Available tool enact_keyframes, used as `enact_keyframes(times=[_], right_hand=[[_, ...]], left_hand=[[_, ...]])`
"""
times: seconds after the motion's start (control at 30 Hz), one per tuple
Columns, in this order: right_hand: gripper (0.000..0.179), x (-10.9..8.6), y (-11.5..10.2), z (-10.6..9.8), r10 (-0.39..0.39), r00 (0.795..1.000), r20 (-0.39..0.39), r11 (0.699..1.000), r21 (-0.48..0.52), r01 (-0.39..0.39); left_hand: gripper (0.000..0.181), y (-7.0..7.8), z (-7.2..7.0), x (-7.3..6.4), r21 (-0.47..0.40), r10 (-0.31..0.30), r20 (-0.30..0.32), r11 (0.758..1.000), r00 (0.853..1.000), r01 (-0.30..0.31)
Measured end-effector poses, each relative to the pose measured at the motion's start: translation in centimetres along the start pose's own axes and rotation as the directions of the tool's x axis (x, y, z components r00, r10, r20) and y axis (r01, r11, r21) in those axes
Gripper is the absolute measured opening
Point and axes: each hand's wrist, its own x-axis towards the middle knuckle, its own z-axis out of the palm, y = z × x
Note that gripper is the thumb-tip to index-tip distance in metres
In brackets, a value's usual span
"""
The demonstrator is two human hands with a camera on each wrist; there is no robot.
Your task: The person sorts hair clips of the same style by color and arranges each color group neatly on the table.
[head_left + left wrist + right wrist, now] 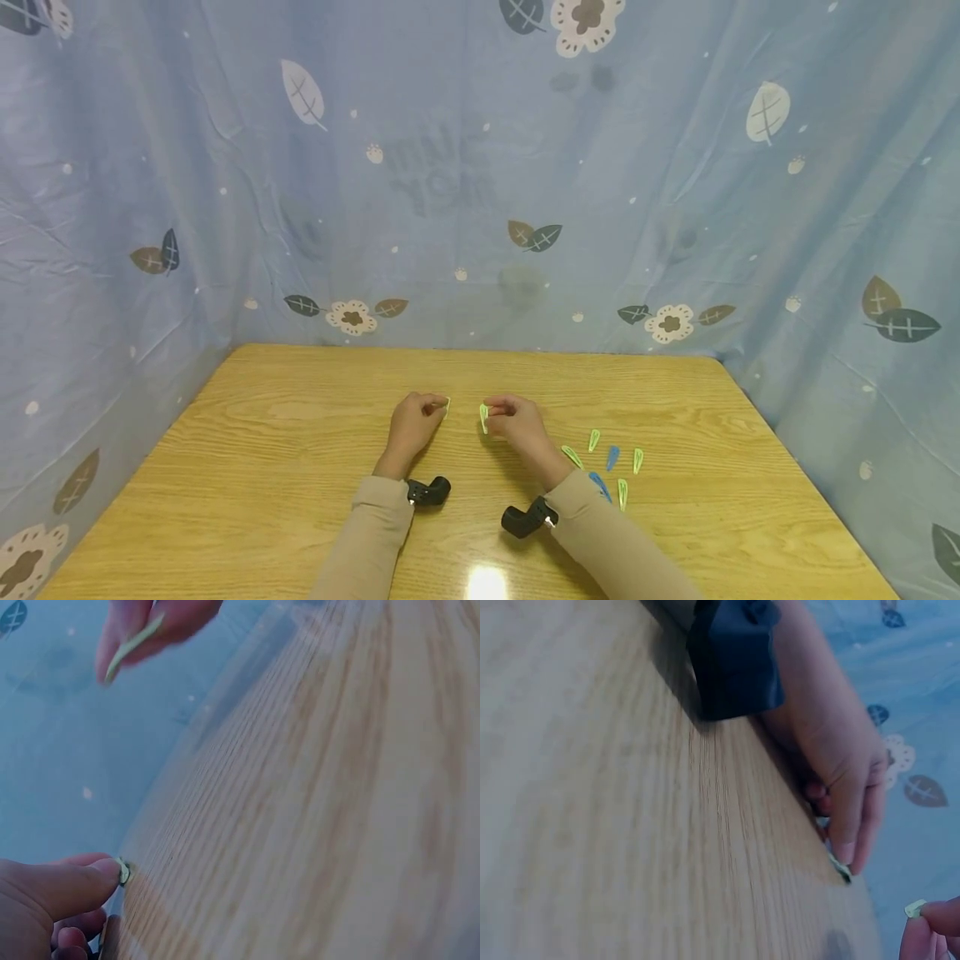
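Observation:
My left hand point(415, 423) pinches a slim yellow-green hair clip point(447, 407) between thumb and fingers, just over the wooden table. Facing it, my right hand point(519, 425) holds a second yellow-green hair clip point(483, 418), hanging upright from the fingertips. A gap separates the two clips. The left wrist view shows the left hand's clip point(124, 871) edge-on at the thumb tip, and the other clip point(135, 646) higher up in the right hand. In the right wrist view the right hand's clip point(915, 908) peeks out above the thumb.
Right of the right forearm, several loose hair clips lie on the table point(247, 467), among them a green clip point(638, 461) and a blue clip point(612, 457). A patterned blue curtain point(465, 167) hangs around the table's back and sides. Black cameras point(429, 492) are strapped to both wrists.

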Motion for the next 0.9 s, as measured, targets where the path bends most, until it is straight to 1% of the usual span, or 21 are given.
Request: enact_keyframes(times=[0.13,0.23,0.37,0.53,0.63,0.73,0.9], right_hand=[[0.029,1.6,0.1,1.2,0.024,1.000,0.001,1.000,-0.018,-0.024],[0.029,2.5,0.5,1.9,0.045,0.999,0.003,0.999,0.001,-0.045],[0.031,3.4,1.1,2.8,0.078,0.997,-0.001,0.996,0.045,-0.078],[0.030,4.1,1.3,3.7,0.095,0.995,-0.023,0.994,0.057,-0.093],[0.028,4.3,1.1,4.3,0.087,0.995,-0.040,0.996,0.037,-0.086],[0.026,4.4,0.9,4.6,0.075,0.996,-0.054,0.997,-0.011,-0.076],[0.023,4.7,0.4,5.0,0.084,0.995,-0.057,0.989,-0.114,-0.090]], left_hand=[[0.016,0.0,0.0,0.1,0.004,0.001,-0.005,1.000,1.000,-0.001],[0.016,0.0,0.1,0.2,0.016,0.009,-0.007,1.000,1.000,-0.008],[0.015,-0.2,0.5,0.3,0.029,0.031,-0.011,0.999,0.999,-0.030],[0.015,-0.1,0.5,0.2,0.029,0.050,-0.017,0.998,0.999,-0.049],[0.015,0.0,0.4,0.1,0.027,0.044,-0.019,0.999,0.999,-0.044],[0.015,0.0,0.3,0.1,0.029,0.037,-0.020,0.999,0.999,-0.036],[0.015,-0.1,0.1,0.2,0.038,0.063,-0.023,0.997,0.998,-0.063]])
